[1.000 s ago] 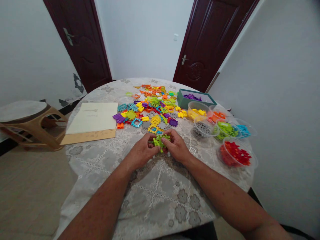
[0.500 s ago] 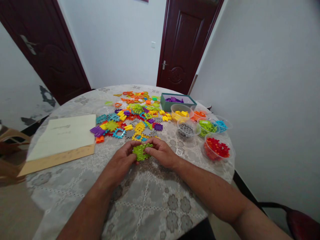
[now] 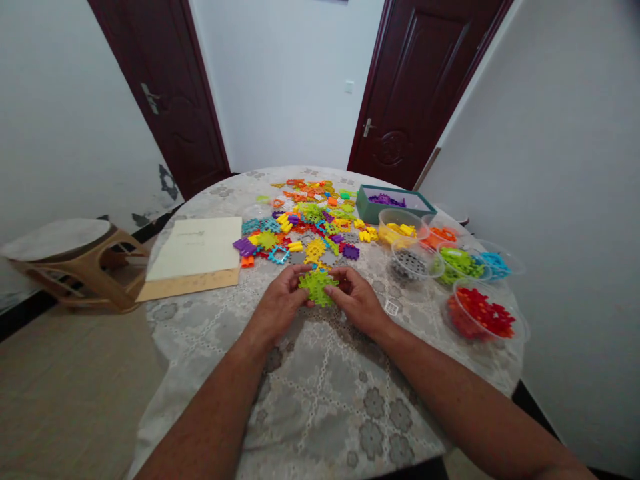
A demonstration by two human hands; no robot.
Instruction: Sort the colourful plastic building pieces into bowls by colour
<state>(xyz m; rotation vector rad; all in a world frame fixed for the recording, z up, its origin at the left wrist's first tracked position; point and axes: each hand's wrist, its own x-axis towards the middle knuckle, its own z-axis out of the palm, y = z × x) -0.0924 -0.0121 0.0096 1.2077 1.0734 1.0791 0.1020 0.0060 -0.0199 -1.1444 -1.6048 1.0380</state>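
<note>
A lime green toothed plastic piece (image 3: 319, 288) is held between both hands above the near side of the table. My left hand (image 3: 283, 298) grips its left edge, thumb on top. Its right edge is pinched by my right hand (image 3: 356, 300), with the thumb over the front face. Just beyond the hands lies a loose pile of coloured plastic pieces, with a yellow piece (image 3: 315, 250) and a purple piece (image 3: 351, 251) near its front.
Clear tubs on the right hold red (image 3: 485, 313), green (image 3: 457, 262), grey, yellow, orange and blue pieces. A green box (image 3: 370, 211) with purple pieces stands behind them. Paper (image 3: 200, 247) on cardboard lies left. A stool (image 3: 65, 240) stands beyond the table's left side.
The view has turned left, so the table and hands appear further right. The green piece has been turned in the hands and shows its face more fully.
</note>
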